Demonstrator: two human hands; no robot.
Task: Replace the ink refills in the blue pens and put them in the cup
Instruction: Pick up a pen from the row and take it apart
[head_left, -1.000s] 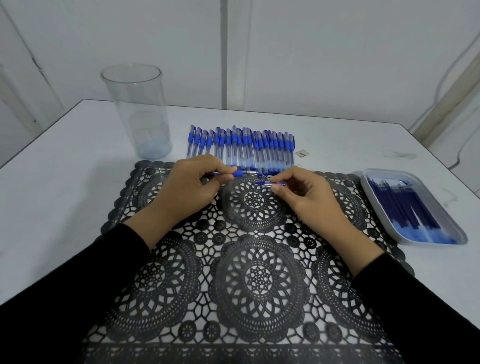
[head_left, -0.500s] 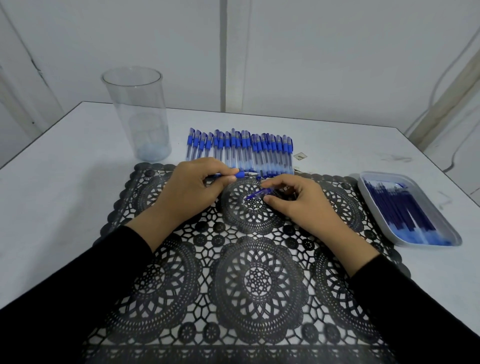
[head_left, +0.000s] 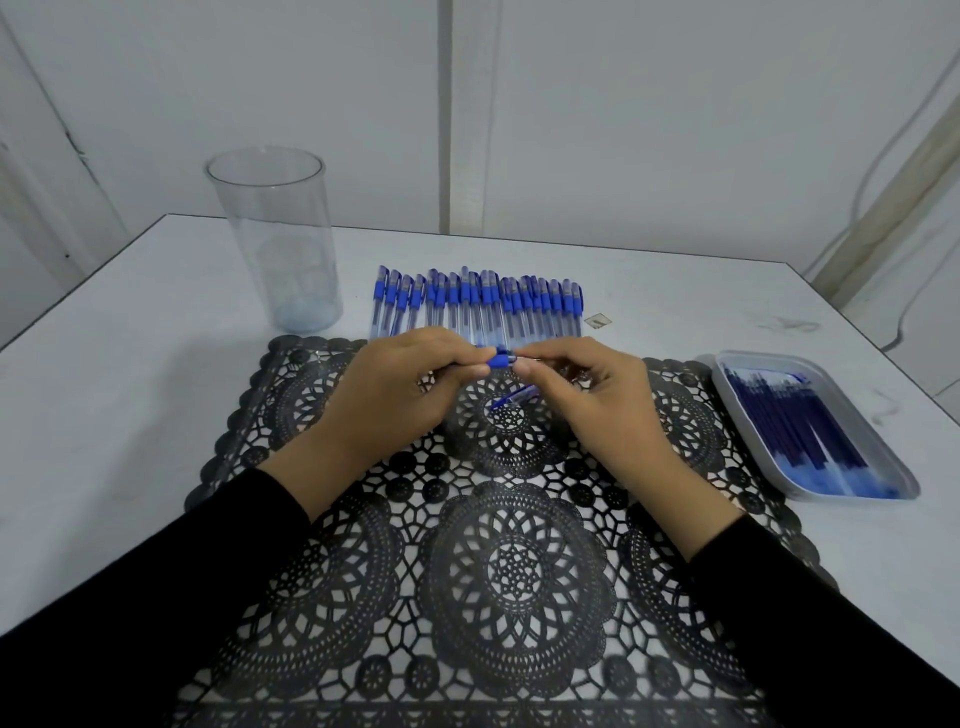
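My left hand (head_left: 395, 400) grips a blue pen (head_left: 500, 360) whose blue grip end sticks out to the right between thumb and fingers. My right hand (head_left: 592, 405) pinches the tip end of that same pen; the barrel is mostly hidden by my fingers. A small blue pen part (head_left: 514, 397) lies on the black lace mat (head_left: 467, 571) just below my hands. Behind my hands, a row of several blue capped pens (head_left: 478, 306) lies on the table. The clear plastic cup (head_left: 275, 239) stands at the back left with nothing visible inside.
A grey tray (head_left: 898, 470) holding several dark blue refills (head_left: 789, 421) sits at the right on the white table (head_left: 130, 395). A small tag (head_left: 597, 321) lies right of the pen row. The table's far edge meets a white wall.
My right hand put the small blue part down on the mat and rose to the pen tip held by my left hand. The left hand lifted slightly.
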